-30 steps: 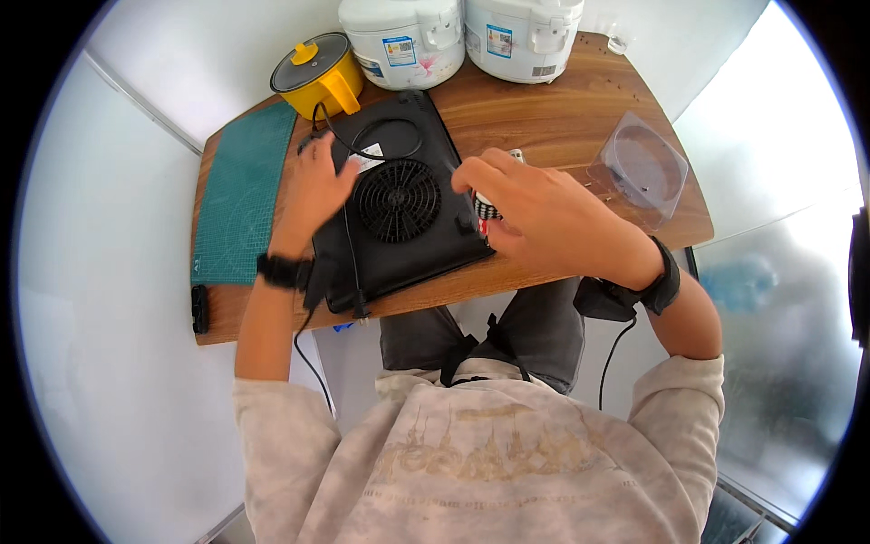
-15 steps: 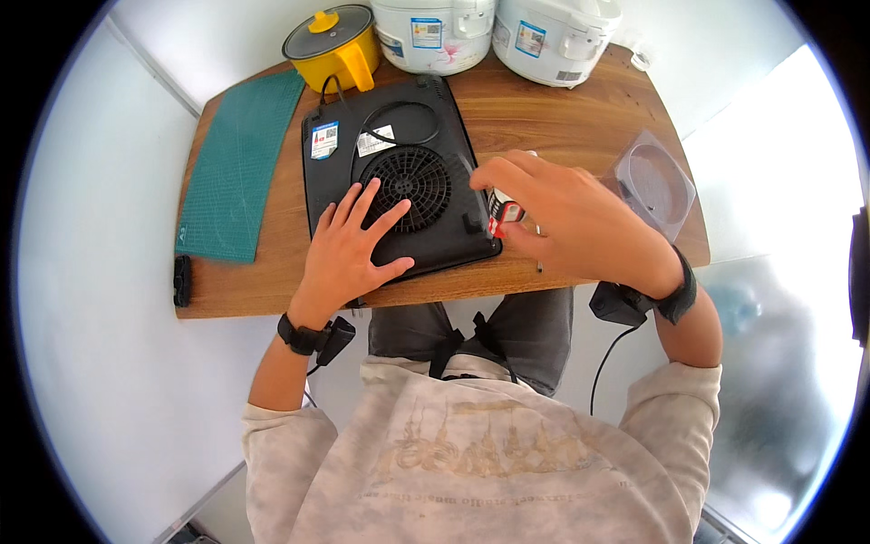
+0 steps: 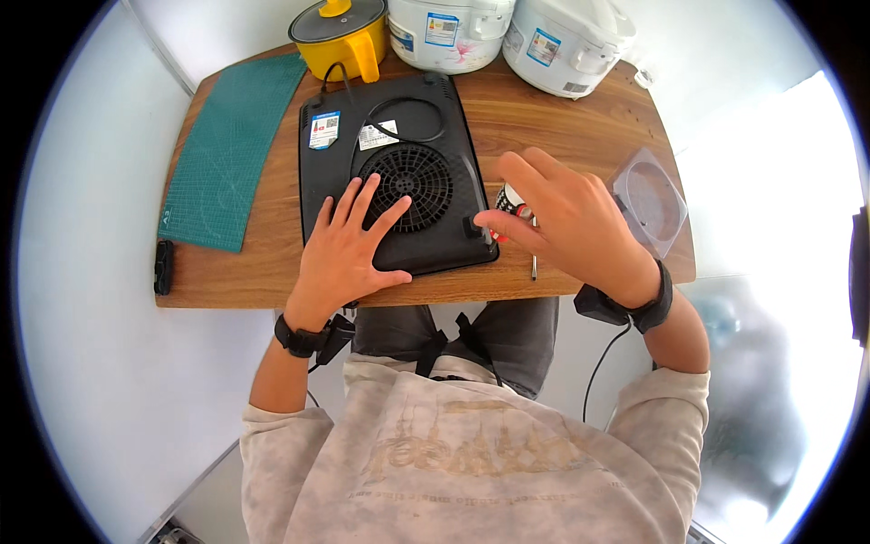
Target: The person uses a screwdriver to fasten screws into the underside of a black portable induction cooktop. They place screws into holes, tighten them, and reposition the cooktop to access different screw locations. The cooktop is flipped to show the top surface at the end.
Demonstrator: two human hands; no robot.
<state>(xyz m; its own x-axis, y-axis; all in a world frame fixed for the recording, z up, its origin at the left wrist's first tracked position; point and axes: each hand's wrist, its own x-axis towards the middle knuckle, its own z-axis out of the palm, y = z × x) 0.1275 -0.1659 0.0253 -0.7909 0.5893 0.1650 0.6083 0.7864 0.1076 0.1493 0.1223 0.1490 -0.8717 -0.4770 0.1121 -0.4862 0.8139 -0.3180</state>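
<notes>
A black induction cooker [image 3: 322,195] lies upside down on the table, its round fan grille [image 3: 408,189] and coiled power cord [image 3: 426,102] facing up. My left hand [image 3: 340,249] rests flat on its near left part with fingers spread, the fingertips reaching the grille. Beside the cooker's right edge, my right hand [image 3: 575,222] curls around a small white, black and red container [image 3: 511,201], which is largely covered by the fingers. A clear strip [image 3: 475,177] shows along the cooker's right side. Close below the right hand lies a thin metal rod [image 3: 535,267], its other end hidden.
A green cutting mat [image 3: 231,150] covers the table's left side, with a small black object [image 3: 163,267] at its near corner. At the back stand a yellow pot [image 3: 340,50] and two white rice cookers [image 3: 449,41]. A clear plastic package [image 3: 648,199] sits at right.
My right hand has shifted slightly away from the cooker's edge, and the container has moved a little to the right with it. My left hand stays in place on the cooker.
</notes>
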